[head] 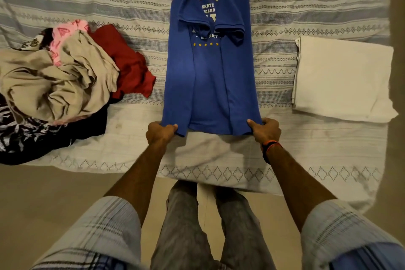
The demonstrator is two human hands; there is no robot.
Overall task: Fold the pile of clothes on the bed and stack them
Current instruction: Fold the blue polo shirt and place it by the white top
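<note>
**user_a:** Clothes pile (59, 79) sits at about 9 o'clock on the bed (285, 17), all unfolded: beige on top, red poking out toward the middle, pink behind, a dark patterned piece nearest the edge.

**user_b:** yep, and the blue t-shirt (210, 76) is laid out flat dead centre, running toward 12 o'clock, both sides and sleeves already tucked in over the print.

**user_a:** Hands?

**user_b:** both are at the hem. Left hand (160, 132) pinches the 7 o'clock corner, right hand (266, 130) grips the 5 o'clock corner, thumbs on top. There's a wristband (270, 146) on the right one.

**user_a:** And the white thing?

**user_b:** folded white cloth (341, 79) at 3 o'clock, well apart from the shirt.
</note>
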